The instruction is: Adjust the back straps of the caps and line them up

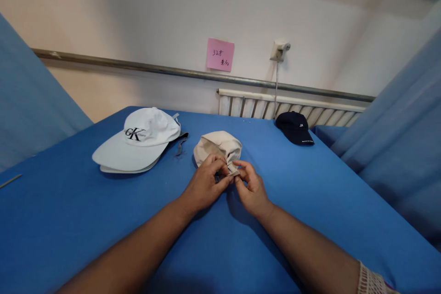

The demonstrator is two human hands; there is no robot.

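Note:
A beige cap (215, 141) sits on the blue-covered table in front of me, its back strap toward me. My left hand (209, 179) pinches the strap end by its small metal buckle. From the other side, my right hand (251, 188) grips the same strap between thumb and fingers. Both hands are closed and nearly touch each other. The fingers partly cover the buckle, and the cap's brim is hidden from view.
Stacked white caps (151, 126) with black lettering stand at the left, a dark strap beside them. A navy cap (292, 125) lies near the far right edge of the blue table (103, 220). Behind are a radiator (255, 104), a metal rail (155, 68) and blue curtains (31, 96).

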